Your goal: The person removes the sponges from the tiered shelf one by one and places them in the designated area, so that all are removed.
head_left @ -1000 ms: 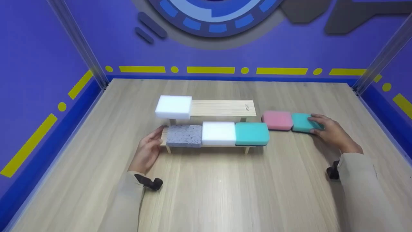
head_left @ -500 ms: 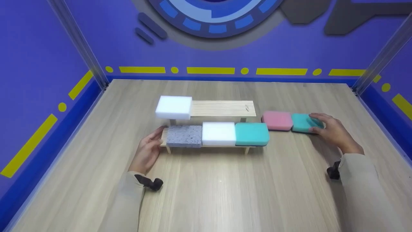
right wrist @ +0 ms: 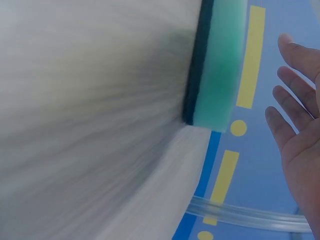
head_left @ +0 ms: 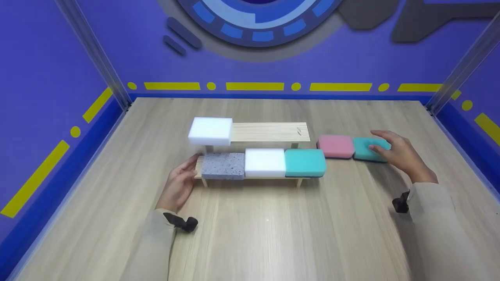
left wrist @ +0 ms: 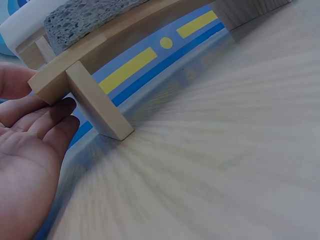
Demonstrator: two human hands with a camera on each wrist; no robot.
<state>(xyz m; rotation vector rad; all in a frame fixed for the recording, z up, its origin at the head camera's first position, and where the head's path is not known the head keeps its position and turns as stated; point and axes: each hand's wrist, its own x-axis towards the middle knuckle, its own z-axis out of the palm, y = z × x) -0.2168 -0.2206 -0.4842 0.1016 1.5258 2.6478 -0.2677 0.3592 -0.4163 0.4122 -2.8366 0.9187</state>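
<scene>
At the left end of the front wooden stand (head_left: 199, 167), my left hand (head_left: 179, 183) grips the board, thumb and fingers on either side of its end in the left wrist view. On that stand a grey pumice-like block (head_left: 223, 166), a white sponge (head_left: 265, 162) and a teal sponge (head_left: 305, 162) sit side by side. My right hand (head_left: 404, 156) hovers, fingers spread, above a second teal sponge (head_left: 363, 150) on the table. The right wrist view shows a gap between that hand and the dark-bottomed sponge (right wrist: 218, 65). A pink sponge (head_left: 336, 146) lies against this sponge's left side.
Behind the front stand is a second, parallel wooden stand (head_left: 269, 132), with a white sponge (head_left: 211, 130) on its left end. Blue panels (head_left: 265, 70) with yellow marks border the wood-grain table (head_left: 250, 234) at the back and sides.
My right hand has let go of the teal sponge and lifted slightly off it, its fingers spreading. The sponges stay where they were, and my left hand keeps its hold on the stand.
</scene>
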